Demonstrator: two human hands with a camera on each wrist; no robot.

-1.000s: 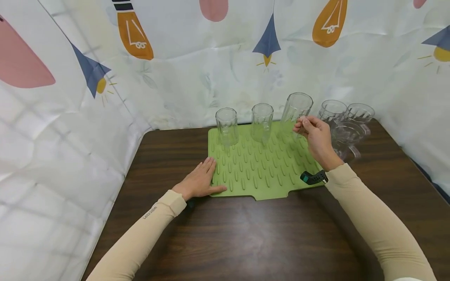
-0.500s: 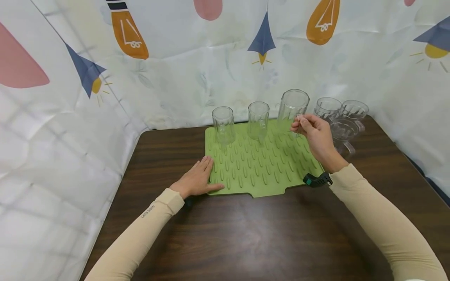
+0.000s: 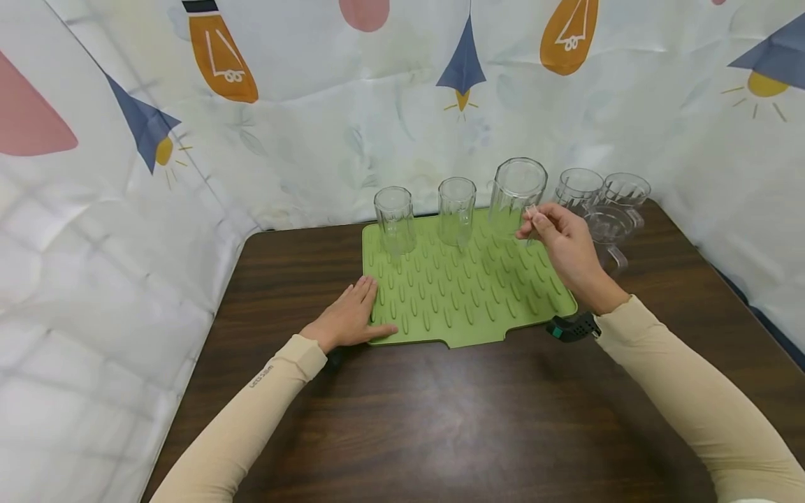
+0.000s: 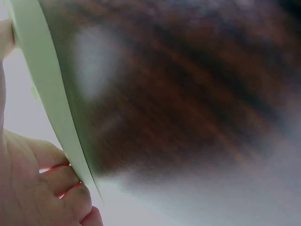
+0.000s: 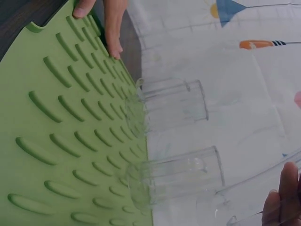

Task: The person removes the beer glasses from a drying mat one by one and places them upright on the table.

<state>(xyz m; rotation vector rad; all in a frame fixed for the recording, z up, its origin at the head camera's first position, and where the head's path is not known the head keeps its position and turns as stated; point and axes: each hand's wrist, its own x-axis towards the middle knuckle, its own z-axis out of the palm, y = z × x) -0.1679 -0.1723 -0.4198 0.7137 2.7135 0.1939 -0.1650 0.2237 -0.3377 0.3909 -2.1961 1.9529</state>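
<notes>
My right hand [image 3: 569, 244] pinches the handle of a tall clear glass mug [image 3: 517, 183], which stands at the back right of a green drying mat [image 3: 465, 300]. To its left on the mat are two smaller glass mugs, the middle one [image 3: 456, 213] and the left one [image 3: 395, 220], both upright. My left hand [image 3: 342, 318] rests flat with spread fingers over the mat's left edge. In the right wrist view, right-hand fingers [image 5: 287, 195] show beside the tall mug at the lower right. The left wrist view shows the mat's edge [image 4: 47, 80] against my left fingers.
Several more glass mugs [image 3: 578, 187] cluster on the dark wood table [image 3: 440, 426] to the right of the mat, partly behind my right hand. A white printed curtain [image 3: 302, 154] hangs close behind and along the left side. A dark band [image 3: 574, 327] circles my right wrist.
The head view has shifted slightly, so everything sits a little further left and higher. Both hands keep their places, the right at the tall mug's handle and the left on the mat.
</notes>
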